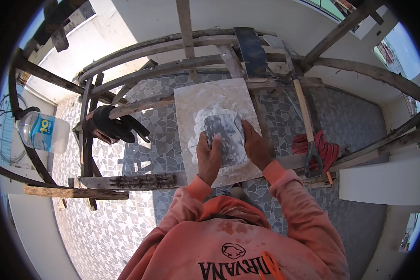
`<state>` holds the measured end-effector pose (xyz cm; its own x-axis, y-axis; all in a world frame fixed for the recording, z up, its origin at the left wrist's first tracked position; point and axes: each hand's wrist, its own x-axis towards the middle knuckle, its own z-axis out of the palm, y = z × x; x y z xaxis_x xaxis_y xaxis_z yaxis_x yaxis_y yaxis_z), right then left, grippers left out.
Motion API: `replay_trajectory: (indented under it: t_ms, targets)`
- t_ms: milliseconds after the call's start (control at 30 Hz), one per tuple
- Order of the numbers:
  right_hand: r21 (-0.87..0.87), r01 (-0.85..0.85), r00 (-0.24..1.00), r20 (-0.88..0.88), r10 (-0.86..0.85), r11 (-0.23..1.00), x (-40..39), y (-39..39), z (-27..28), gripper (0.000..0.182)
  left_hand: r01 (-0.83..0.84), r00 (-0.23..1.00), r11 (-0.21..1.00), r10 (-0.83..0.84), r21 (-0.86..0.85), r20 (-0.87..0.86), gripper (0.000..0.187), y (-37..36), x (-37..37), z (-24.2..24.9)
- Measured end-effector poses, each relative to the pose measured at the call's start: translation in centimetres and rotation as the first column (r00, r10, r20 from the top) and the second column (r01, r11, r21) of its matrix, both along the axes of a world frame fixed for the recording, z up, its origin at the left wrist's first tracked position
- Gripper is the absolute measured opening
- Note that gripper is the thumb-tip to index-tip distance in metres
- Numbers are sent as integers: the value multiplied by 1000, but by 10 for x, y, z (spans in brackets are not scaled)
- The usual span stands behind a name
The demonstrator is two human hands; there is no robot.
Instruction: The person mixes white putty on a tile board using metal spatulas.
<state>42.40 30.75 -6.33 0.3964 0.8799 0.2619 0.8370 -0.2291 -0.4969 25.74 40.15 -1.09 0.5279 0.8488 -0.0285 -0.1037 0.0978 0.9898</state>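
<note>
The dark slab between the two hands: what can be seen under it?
White paste shows around the dark slab, with the pale board beyond. What lies directly beneath the slab is covered, so it cannot be seen.

Centre: slab (226, 140), grey, matt, smeared chalky white; paste (197, 125), white, lumpy; board (186, 100), pale, matt, stained. Left: water jug (59, 135), clear glossy plastic. Right: shovel (303, 109), wooden shaft; rag (329, 149), creased red cloth. Upper: beams (158, 69), rough weathered wood. Bottom: sweatshirt (186, 238), matt cloth, stained. Lower left: floor (102, 224), stone-patterned.
</note>
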Motion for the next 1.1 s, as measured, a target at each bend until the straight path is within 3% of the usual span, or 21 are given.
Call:
replay_trajectory:
  t_ms: [133, 233, 267, 333, 433, 567, 667, 767, 833, 900, 933, 1033, 1067, 1100]
  targets:
    - [-56, -25, 998, 55, 28, 998, 5, -4, -3, 59, -4, 994, 997, 12, -73, 105, 17, 1, 3, 19]
    - [-38, 85, 996, 0, -85, 996, -5, -9, 22, 49, -26, 994, 994, 37, -109, 103, 16, 8, 6, 28]
    - [-63, 164, 970, -170, -173, 984, 0, -9, 20, 42, -31, 997, 993, 39, -111, 66, 16, 13, 0, 29]
    - [-156, 308, 805, -482, -345, 938, 12, -16, 15, 30, -53, 999, 996, 53, -69, 6, 16, 23, -7, 18]
    - [-161, 419, 322, -894, -312, 894, 20, -27, 21, 19, -31, 996, 970, 51, -241, 76, 15, 26, -16, 6]
    - [3, 540, -84, -995, 57, 842, 4, -32, 55, 21, -21, 988, 923, 78, -384, 134, 16, 27, -21, -9]
    - [55, 527, -103, -986, 128, 848, -5, -40, 58, 23, -8, 993, 880, 65, -474, 104, 20, 26, -22, -5]
    - [30, 317, 288, -955, -66, 948, -14, -52, 75, 26, 18, 997, 857, 23, -515, 73, 24, 27, -21, -1]
    - [59, 138, 796, -601, -75, 989, -21, -58, 78, 32, 63, 993, 816, 9, -575, 121, 25, 27, -21, 5]
    - [221, 149, 892, -450, -35, 964, -41, -46, 80, 33, 98, 989, 763, -2, -639, 150, 25, 29, -19, 11]
    - [176, 47, 869, -493, 47, 983, -47, -43, 94, 50, 111, 988, 731, -8, -673, 155, 25, 30, -17, 14]
    - [215, -201, 946, -212, 246, 956, -57, -29, 101, 69, 171, 977, 650, -16, -741, 211, 25, 27, -13, 8]
    - [219, -269, 918, -236, 318, 938, -57, -28, 92, 82, 196, 971, 626, -19, -754, 237, 25, 27, -12, 4]
    - [227, -301, 904, -241, 353, 926, -60, -26, 94, 82, 209, 968, 626, -24, -751, 249, 25, 27, -13, -1]
